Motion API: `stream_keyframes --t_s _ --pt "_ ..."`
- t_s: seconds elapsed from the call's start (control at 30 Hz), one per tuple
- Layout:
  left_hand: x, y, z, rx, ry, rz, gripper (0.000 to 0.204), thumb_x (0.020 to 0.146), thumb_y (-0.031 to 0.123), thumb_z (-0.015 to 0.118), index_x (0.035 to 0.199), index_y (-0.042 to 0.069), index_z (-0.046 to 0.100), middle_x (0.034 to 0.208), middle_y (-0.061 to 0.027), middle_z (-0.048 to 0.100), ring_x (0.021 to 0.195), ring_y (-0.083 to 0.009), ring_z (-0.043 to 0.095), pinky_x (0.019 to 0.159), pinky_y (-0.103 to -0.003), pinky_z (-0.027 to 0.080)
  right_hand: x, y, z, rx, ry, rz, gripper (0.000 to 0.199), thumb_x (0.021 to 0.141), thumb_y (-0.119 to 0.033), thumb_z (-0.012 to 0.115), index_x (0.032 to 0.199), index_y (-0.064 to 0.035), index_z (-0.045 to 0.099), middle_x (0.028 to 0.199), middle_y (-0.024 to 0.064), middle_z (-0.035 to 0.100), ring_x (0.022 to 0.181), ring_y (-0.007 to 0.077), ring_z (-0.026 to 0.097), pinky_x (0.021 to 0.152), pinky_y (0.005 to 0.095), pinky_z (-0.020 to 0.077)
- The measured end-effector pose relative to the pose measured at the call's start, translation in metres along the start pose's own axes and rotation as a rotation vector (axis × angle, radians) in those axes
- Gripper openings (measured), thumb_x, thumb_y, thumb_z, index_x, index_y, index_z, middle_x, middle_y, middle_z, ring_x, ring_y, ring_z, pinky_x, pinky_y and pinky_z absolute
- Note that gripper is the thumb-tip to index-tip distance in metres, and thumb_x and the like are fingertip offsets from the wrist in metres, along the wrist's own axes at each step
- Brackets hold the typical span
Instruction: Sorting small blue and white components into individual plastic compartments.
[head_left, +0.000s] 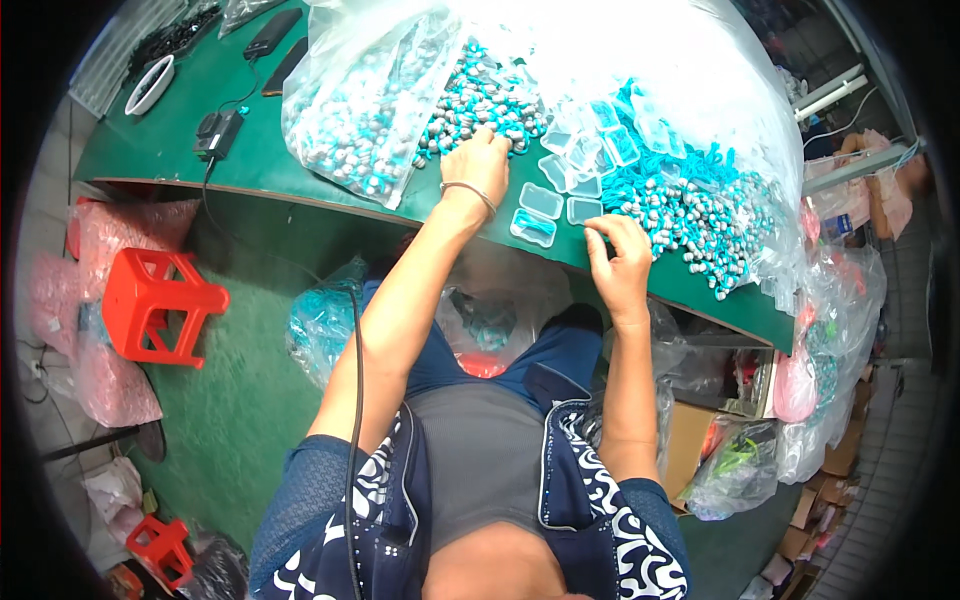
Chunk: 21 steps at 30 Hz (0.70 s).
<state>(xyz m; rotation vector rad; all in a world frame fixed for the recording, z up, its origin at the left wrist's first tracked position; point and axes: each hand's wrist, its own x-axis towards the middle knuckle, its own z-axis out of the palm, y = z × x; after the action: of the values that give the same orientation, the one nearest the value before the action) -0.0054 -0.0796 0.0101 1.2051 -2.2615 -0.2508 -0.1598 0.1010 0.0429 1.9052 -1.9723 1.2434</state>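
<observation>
My left hand (476, 170) curls over the near edge of a pile of small grey rounded pieces with teal cords (482, 100); its fingertips are hidden. At the table's near edge, my right hand (622, 258) has its thumb and forefinger at the corner of a small clear plastic case (584, 210). Left of that lies an open clear case (533, 228) with a teal cord in it and its lid (541, 200) folded back. More clear cases (570, 165) lie scattered behind. To the right spreads a second heap of the corded grey pieces (700, 225).
A clear bag full of the corded pieces (350, 130) stands left on the green table (255, 170). Farther left are a black power adapter (217, 135) with a cable and a white oval tray (150, 86). A red stool (155, 305) stands on the floor; bags hang at right.
</observation>
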Motion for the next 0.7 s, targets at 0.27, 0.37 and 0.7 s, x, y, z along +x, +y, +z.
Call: stream_keyframes --t_s 0.27,0.37,0.7 --pt "-0.023 -0.008 -0.023 -0.183 0.008 0.151 0.012 0.077 0.014 0.07 0.086 0.008 0.066 0.091 -0.0098 0.062 0.085 -0.0329 0.064 0.073 -0.044 0.052 -0.012 0.034 -0.037 -0.049 0.153 0.158 0.011 0.079 -0.005 0.073 0.09 -0.0076 0.072 0.091 0.0065 0.07 0.087 0.0251 0.065 0.079 0.0384 0.0454" --pt "-0.03 -0.011 -0.03 -0.218 -0.065 0.164 0.013 0.077 0.012 0.07 0.087 0.005 0.064 0.091 -0.0113 0.063 0.085 -0.0333 0.064 0.073 -0.044 0.052 -0.017 0.035 -0.041 -0.264 0.081 0.092 0.012 0.078 -0.008 0.074 0.09 -0.0096 0.071 0.091 0.0038 0.068 0.088 0.0243 0.063 0.081 0.0388 0.0429" --pt "-0.034 -0.026 -0.029 -0.29 -0.07 0.21 0.015 0.082 0.012 0.073 0.096 0.008 0.071 0.092 -0.0105 0.066 0.083 -0.0314 0.067 0.073 -0.041 0.053 -0.009 0.019 -0.02 -0.528 -0.062 -0.055 0.021 0.073 -0.01 0.077 0.093 -0.0128 0.069 0.096 0.0 0.064 0.099 0.0207 0.056 0.095 0.0453 0.0314"
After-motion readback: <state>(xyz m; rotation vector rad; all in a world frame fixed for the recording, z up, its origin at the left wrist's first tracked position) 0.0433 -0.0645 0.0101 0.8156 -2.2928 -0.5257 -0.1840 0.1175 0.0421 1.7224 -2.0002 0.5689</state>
